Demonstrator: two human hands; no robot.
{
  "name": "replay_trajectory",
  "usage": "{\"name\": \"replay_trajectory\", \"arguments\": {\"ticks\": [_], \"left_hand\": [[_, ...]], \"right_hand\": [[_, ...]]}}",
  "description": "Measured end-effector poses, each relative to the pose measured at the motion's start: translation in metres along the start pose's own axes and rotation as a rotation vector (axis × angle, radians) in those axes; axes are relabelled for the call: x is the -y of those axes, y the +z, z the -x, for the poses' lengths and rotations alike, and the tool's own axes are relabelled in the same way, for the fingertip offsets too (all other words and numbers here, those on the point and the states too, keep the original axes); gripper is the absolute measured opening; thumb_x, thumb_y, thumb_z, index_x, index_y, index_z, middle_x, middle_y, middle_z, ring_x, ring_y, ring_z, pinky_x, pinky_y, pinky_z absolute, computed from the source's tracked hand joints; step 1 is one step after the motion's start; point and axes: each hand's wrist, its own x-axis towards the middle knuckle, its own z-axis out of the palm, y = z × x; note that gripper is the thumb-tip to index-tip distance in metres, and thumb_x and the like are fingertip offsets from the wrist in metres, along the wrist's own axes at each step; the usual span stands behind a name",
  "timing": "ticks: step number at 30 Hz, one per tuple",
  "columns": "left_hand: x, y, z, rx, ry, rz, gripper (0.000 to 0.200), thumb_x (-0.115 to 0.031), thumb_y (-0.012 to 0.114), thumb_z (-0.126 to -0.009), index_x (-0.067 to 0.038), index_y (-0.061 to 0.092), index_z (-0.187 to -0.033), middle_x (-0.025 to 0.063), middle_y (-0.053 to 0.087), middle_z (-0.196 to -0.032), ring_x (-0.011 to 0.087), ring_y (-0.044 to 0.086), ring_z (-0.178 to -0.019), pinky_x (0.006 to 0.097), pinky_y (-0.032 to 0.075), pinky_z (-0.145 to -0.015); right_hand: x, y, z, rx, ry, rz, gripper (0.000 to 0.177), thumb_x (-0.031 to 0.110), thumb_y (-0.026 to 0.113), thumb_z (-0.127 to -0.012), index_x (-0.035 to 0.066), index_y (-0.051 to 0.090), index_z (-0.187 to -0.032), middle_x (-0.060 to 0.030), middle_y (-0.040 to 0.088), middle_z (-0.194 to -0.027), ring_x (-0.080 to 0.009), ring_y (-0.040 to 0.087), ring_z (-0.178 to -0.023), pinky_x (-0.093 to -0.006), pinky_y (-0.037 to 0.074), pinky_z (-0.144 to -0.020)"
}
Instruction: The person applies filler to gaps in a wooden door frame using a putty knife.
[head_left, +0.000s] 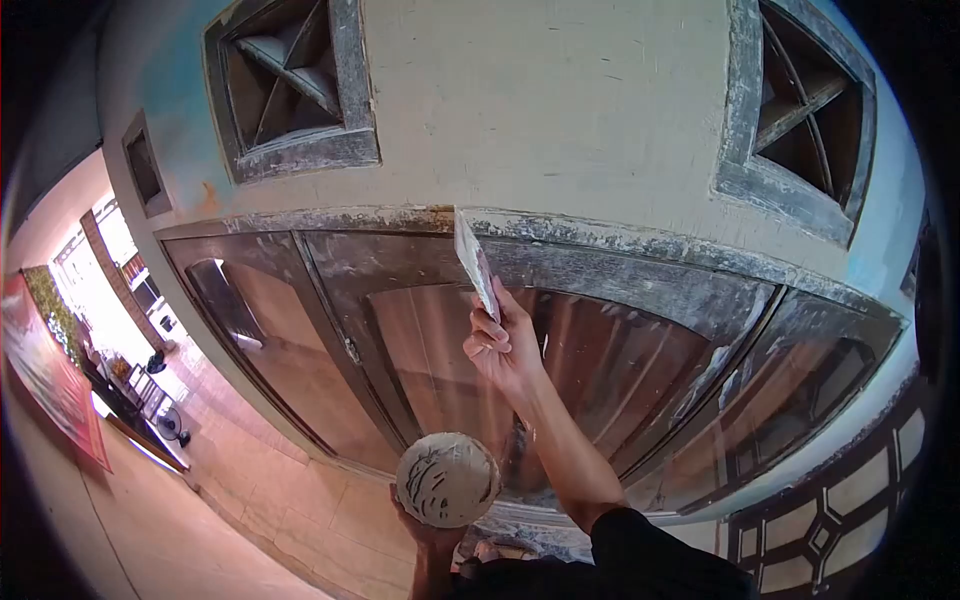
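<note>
My right hand [497,340] is raised and closed round a flat scraper [472,257] smeared with white paste. The scraper's upper edge meets the worn top rail of the wooden frame [620,232], just under the beige wall. Lower down, my left hand [432,530] holds a round container [447,480] from beneath and its left side. Greyish paste with dark streaks covers the container's top. Most of the left hand's fingers are hidden behind it.
Glazed brown door panels [450,350] stand in front of me, with white smears on their frames. Two square vents [290,80] with crossed bars are set in the wall above. A fan [170,425] and chairs stand far left. A patterned grille [825,530] is at lower right.
</note>
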Motion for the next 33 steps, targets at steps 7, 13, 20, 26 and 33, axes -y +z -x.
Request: {"name": "replay_trajectory", "arguments": {"ticks": [7,13,20,26,33], "left_hand": [[0.006,0.011,0.001,0.014,-0.064,0.037,0.071,-0.067,0.037,-0.08,-0.017,0.047,-0.129,0.0084,0.049,-0.129,0.0357,0.043,-0.119,0.0599,0.033,-0.097],[0.013,0.013,0.0,0.0,-0.101,0.031,0.069,-0.066,0.037,-0.081,-0.018,0.048,-0.128,0.0079,0.049,-0.129,0.0348,0.044,-0.119,0.0605,0.033,-0.097],[0.023,0.012,-0.005,0.031,-0.105,0.001,0.068,-0.065,0.038,-0.081,-0.017,0.048,-0.129,0.0076,0.049,-0.13,0.0344,0.044,-0.119,0.0579,0.034,-0.098],[0.033,0.021,-0.005,0.038,-0.123,-0.036,0.072,-0.066,0.039,-0.08,-0.016,0.045,-0.131,0.0082,0.046,-0.132,0.0346,0.043,-0.12,0.057,0.034,-0.098],[0.046,0.029,-0.008,0.171,-0.18,-0.042,0.067,-0.063,0.034,-0.085,-0.015,0.043,-0.132,0.0076,0.044,-0.134,0.0327,0.04,-0.122,0.0562,0.032,-0.101]], "right_hand": [[0.014,0.009,0.018,0.077,-0.026,-0.088,0.029,0.022,0.041,-0.097,-0.003,0.055,-0.095,-0.0046,0.058,-0.069,-0.0029,0.034,-0.034,-0.014,0.029,-0.03],[0.031,0.001,0.031,0.133,-0.056,-0.153,0.027,0.018,0.039,-0.097,-0.004,0.054,-0.104,-0.0063,0.06,-0.075,-0.0026,0.035,-0.034,-0.0136,0.031,-0.03],[0.051,0.001,0.054,0.259,-0.09,-0.253,0.026,0.012,0.035,-0.097,-0.006,0.05,-0.107,-0.0096,0.059,-0.077,-0.0022,0.04,-0.036,-0.0135,0.034,-0.031],[0.073,0.002,0.077,0.241,-0.233,-0.216,0.023,0.008,0.038,-0.094,-0.008,0.046,-0.108,-0.0086,0.055,-0.075,-0.0034,0.042,-0.036,-0.0144,0.035,-0.03],[0.107,0.008,0.112,0.175,-0.332,-0.272,0.026,0.012,0.036,-0.097,-0.008,0.048,-0.106,-0.0065,0.055,-0.071,-0.0029,0.039,-0.033,-0.0158,0.03,-0.029]]}}
